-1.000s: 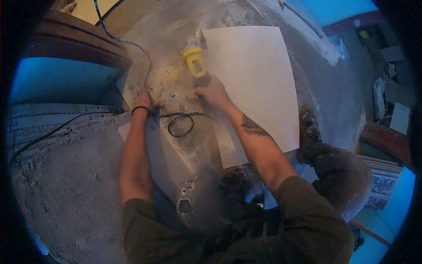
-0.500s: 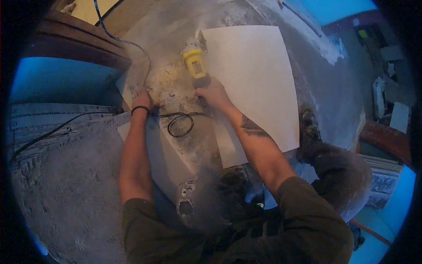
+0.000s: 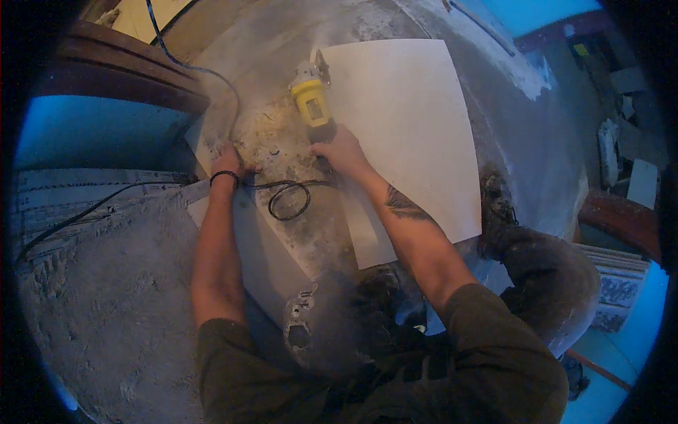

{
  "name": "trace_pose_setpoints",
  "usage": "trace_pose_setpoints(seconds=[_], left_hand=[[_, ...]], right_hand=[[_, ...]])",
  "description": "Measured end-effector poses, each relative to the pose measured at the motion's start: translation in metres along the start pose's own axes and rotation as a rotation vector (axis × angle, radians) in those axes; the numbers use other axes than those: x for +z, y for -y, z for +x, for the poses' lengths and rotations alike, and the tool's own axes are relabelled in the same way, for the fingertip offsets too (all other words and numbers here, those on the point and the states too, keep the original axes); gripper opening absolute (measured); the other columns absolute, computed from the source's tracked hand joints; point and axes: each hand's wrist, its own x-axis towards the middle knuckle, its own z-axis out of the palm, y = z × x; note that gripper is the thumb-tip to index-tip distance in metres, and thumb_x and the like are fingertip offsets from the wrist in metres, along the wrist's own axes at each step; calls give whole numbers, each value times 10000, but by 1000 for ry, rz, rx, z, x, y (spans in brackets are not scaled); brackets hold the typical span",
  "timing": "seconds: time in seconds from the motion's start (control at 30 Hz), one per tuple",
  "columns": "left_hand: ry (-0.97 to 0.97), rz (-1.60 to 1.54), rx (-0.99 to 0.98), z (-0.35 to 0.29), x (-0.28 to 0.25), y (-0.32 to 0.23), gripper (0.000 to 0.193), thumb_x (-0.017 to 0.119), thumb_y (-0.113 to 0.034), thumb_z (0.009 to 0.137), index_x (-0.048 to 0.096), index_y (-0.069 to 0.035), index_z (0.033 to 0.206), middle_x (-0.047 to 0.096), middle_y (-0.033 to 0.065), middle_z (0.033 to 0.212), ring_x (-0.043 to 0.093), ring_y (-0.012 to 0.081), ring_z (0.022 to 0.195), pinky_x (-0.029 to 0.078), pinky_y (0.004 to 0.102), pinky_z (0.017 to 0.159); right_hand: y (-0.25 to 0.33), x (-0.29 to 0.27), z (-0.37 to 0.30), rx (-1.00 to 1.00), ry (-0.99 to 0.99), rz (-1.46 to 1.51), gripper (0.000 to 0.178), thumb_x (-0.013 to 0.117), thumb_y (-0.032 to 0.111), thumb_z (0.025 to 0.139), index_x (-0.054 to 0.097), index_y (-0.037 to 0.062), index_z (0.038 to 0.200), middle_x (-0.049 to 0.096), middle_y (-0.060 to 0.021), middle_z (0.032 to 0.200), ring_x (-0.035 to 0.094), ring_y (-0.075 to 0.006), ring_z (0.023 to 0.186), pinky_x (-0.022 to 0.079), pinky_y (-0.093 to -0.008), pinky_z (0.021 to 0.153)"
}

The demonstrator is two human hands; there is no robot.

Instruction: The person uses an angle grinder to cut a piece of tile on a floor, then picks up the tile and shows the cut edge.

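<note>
My right hand [image 3: 342,150] is closed round the rear grip of a yellow and grey angle grinder [image 3: 311,101]. The grinder's disc [image 3: 321,67] stands upright at the left far edge of a large white tile [image 3: 402,120], with pale dust in the air about it. My left hand [image 3: 229,162] is to the left, its fingers closed at the edge of a narrower white tile piece [image 3: 265,244]; its fingertips are partly hidden. A black cord [image 3: 289,201] makes a loop between my two wrists, on the dusty floor.
Another dark cord [image 3: 169,53] runs to the far left, past a brown wooden frame [image 3: 127,63]. Stacked boxes [image 3: 92,191] stand at the left and more stacked flat pieces [image 3: 614,283] at the right. My bent knee [image 3: 551,275] is right of the large tile. Debris [image 3: 611,152] lies far right.
The grinder has shifted very slightly away and to the left in my right hand. My left hand stays where it was.
</note>
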Motion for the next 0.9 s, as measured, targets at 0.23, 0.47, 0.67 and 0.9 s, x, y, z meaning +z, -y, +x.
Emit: trace_pose_setpoints(seconds=[0.23,0.47,0.67,0.9], left_hand=[[52,-20,-36,-12,-15,-19,1152,922,-513,632,302,-37,1478,627,302,1274,594,464,1210,492,497,1007],[45,-65,-32,-14,-18,-15,1150,932,-500,622,301,-30,1461,615,337,1265,601,470,1200,500,504,994],[0,-59,3,-9,-7,-1,1155,937,-488,622,291,-30,1464,616,330,1271,599,477,1200,498,507,1004],[108,-68,-38,-4,-9,-4,1180,931,-483,635,261,-28,1494,523,339,1390,590,484,1205,500,508,1014]], right_hand=[[-9,1,0,-8,-28,-48,751,850,413,646,572,-50,1168,679,-263,1112,665,-398,1059,532,-435,913],[-11,4,1,-20,14,-7,755,849,413,640,570,-49,1168,674,-261,1122,661,-389,1069,530,-433,914],[-9,8,1,-10,25,-6,759,848,415,643,574,-53,1174,675,-262,1124,662,-388,1066,530,-434,914],[-13,7,1,-21,27,-20,775,844,424,652,570,-59,1192,677,-259,1136,659,-388,1080,530,-436,925]])
